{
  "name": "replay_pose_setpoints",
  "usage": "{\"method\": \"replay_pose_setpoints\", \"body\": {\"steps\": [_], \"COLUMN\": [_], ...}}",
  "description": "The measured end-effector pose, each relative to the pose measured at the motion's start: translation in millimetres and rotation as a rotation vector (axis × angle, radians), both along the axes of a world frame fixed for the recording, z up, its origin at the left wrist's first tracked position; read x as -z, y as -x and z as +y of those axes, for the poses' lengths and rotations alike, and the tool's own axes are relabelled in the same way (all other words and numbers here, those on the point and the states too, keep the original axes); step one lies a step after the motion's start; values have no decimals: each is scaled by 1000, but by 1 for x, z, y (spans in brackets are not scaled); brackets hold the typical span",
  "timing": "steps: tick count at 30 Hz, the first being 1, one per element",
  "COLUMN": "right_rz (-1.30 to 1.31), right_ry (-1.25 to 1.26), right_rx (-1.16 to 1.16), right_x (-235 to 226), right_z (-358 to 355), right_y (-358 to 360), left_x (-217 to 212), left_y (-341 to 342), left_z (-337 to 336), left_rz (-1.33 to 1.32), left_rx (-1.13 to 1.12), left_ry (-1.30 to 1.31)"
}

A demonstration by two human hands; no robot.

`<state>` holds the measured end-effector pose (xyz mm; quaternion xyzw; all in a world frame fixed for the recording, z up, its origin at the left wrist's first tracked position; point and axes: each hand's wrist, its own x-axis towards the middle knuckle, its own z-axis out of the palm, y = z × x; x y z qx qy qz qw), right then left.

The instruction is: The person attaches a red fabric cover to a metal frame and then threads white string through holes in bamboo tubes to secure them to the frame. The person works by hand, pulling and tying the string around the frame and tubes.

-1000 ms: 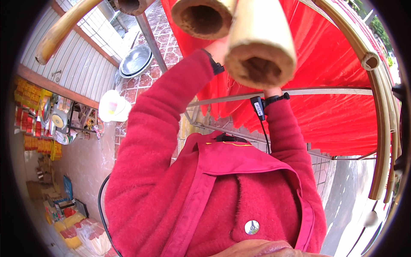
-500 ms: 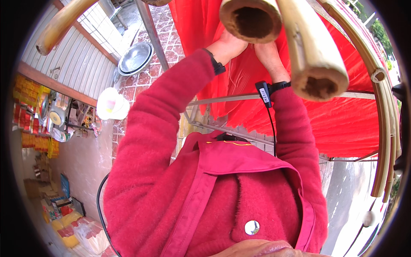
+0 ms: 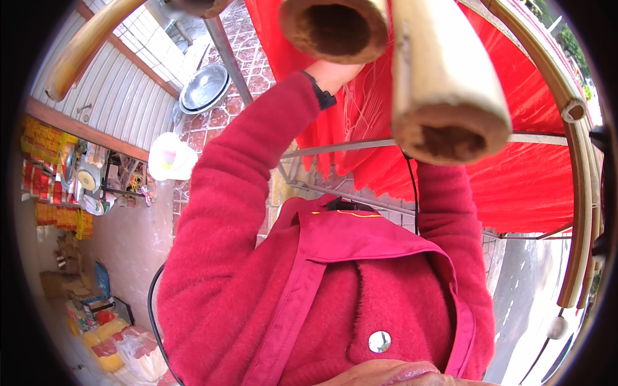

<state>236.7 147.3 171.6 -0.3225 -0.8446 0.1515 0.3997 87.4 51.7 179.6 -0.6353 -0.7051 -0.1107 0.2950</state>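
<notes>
Head view: left hand (image 3: 333, 74) beside red cloth (image 3: 515, 186); right hand now hidden behind hollow bamboo pole (image 3: 447, 77) (previously visible); either hand's grip, cannot tell.

Between the left bamboo tube (image 3: 335, 29) and right bamboo tube (image 3: 444, 83), a narrow gap opened onto red cloth (image 3: 378, 106); nearer, a metal rail (image 3: 344, 147) barred the way. Open room lay left, above tiled floor (image 3: 201, 125).

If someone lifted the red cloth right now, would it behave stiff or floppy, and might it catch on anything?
The red cloth would likely go floppy, since it hangs in many soft folds. It could snag or fray: loose threads trail from it near the left hand. Rolling seems unlikely, as it hangs as a loose sheet.
</notes>
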Motion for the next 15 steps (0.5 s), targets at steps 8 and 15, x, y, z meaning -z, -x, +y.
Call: {"method": "replay_pose_setpoints", "body": {"steps": [8, 15], "right_rz": [-256, -344], "right_ry": [-24, -118], "right_rx": [-88, -132], "right_x": [4, 3], "right_z": [-9, -21], "right_y": [-5, -9], "left_x": [0, 11], "left_y": [-23, -18], "left_z": [9, 9], "left_rz": [80, 76], "left_rx": [-90, -55], "left_ry": [281, 270]}}
